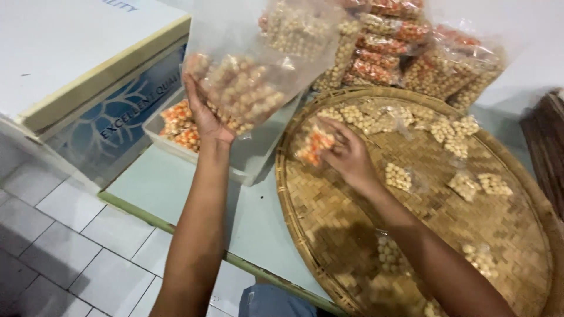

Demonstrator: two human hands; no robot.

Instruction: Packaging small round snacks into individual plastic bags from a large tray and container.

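Observation:
My left hand (204,114) holds up a large clear plastic bag (258,53), its bottom filled with small packets of round beige snack balls. Over the left rim of a round woven bamboo tray (329,217), my right hand (348,154) grips a small packet of orange and beige balls (314,144). Several small packets of beige balls (399,176) lie scattered on the tray.
A white plastic tub (235,161) with orange snack packets (179,126) sits left of the tray. Stacked filled bags (405,50) stand behind the tray. A white chest freezer (76,64) is at the left, white floor tiles (64,235) below.

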